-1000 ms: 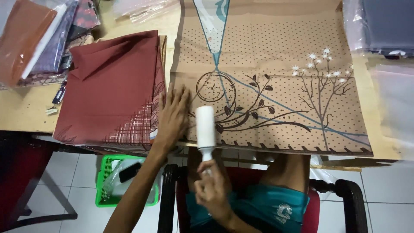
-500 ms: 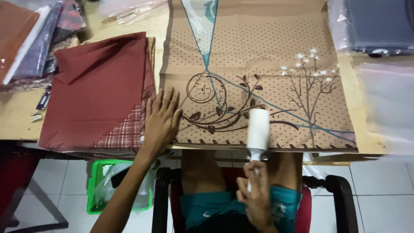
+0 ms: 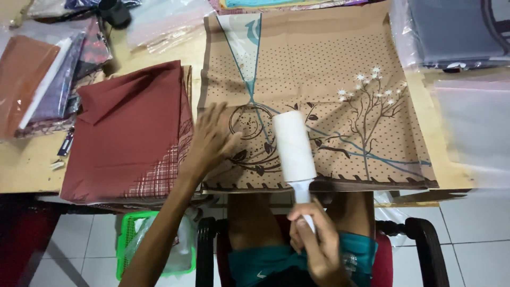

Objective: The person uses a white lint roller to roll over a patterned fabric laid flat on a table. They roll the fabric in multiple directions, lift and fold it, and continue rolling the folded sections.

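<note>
Your left hand lies flat with the palm down, fingers spread and pointing toward the far side, the thumb angled out to the right. Its wrist is straight, and the bare forearm runs back from it toward the near left, crossing the bottom edge of the view. Your right hand sits nearer to you and to the right, well apart from the left. It is curled into a closed grip, knuckles up, the thumb laid along the far side of the fist and pointing away from you. The right wrist bends back toward your body. Both your bare knees show near, between the two forearms.
</note>
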